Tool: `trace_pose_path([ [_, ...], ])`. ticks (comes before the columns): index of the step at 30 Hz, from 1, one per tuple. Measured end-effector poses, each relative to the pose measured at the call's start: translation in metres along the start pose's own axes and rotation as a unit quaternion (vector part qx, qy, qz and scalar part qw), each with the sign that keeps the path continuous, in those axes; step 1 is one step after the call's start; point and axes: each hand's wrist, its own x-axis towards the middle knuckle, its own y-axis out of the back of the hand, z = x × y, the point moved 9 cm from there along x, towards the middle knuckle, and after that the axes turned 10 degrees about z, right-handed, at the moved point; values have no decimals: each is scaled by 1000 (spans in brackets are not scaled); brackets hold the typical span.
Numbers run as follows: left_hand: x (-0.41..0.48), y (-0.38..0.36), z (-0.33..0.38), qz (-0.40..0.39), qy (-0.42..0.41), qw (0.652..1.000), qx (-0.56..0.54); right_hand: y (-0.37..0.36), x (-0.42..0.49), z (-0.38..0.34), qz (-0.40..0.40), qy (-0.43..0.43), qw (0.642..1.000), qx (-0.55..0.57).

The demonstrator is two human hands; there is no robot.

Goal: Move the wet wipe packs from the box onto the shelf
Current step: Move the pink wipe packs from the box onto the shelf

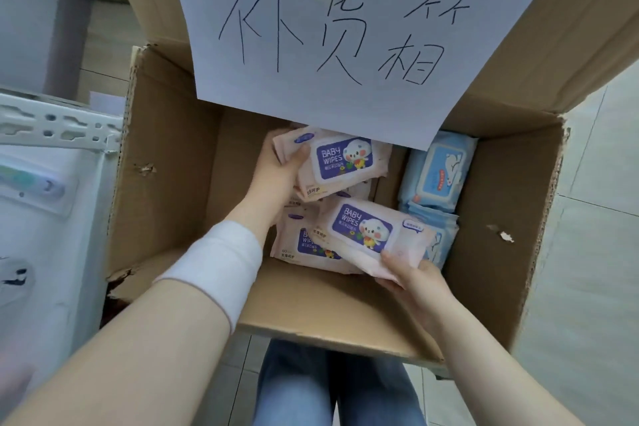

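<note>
In cardboard box (166, 149): double pick.
L hand (276, 176) grips far baby-wipes pack (340, 162); R hand (411, 282) edge-pinches near pack (370, 232), may slip.

Arms extended: left hand (276, 178) grips far pack (345, 162), right hand (413, 282) near pack (373, 230).

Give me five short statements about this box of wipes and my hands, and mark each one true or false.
1. The left hand grips the far pink pack. True.
2. The right hand is empty. False: it holds the near pink pack.
3. The blue packs lie along the right side of the box. True.
4. The box is taped shut. False: its flaps are open.
5. A handwritten paper sign hangs over the far side of the box. True.
</note>
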Motion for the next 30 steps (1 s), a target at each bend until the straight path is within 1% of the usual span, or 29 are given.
trace_pose_path([
  [1, -9, 12, -4, 13, 8, 1000, -23, 9, -10, 2, -9, 0, 1000, 1],
  [3, -31, 43, -13, 64, 40, 994, -80, 26, -29, 4, -17, 0, 1000, -6],
  [5, -61, 76, -15, 111, 47, 987, -110, 42, -51, 1, -20, 20, 999, -37],
  [9, -140, 140, 1, 185, 24, 968, -166, 54, -118, -21, -43, 120, 985, -119],
  [12, -211, 188, 20, 202, -5, 951, -233, 40, -176, -32, -110, 169, 973, -114],
  [15, -291, 237, 34, 210, -36, 921, -325, 17, -232, -33, -188, 191, 955, -128],
  [17, -350, 269, 45, 205, -74, 895, -388, -1, -278, -29, -236, 205, 937, -154],
  [19, -412, 297, 57, 182, -109, 872, -440, -18, -326, -20, -282, 214, 917, -182],
  [22, -498, 343, 63, 175, -152, 846, -481, -47, -401, 2, -346, 219, 886, -219],
  [25, -570, 396, 56, 197, -182, 824, -499, -85, -472, 32, -414, 224, 847, -246],
  [28, -637, 460, 34, 225, -236, 776, -540, -132, -543, 70, -469, 250, 800, -279],
  [30, -679, 504, 7, 259, -248, 749, -557, -162, -588, 102, -502, 269, 765, -302],
])
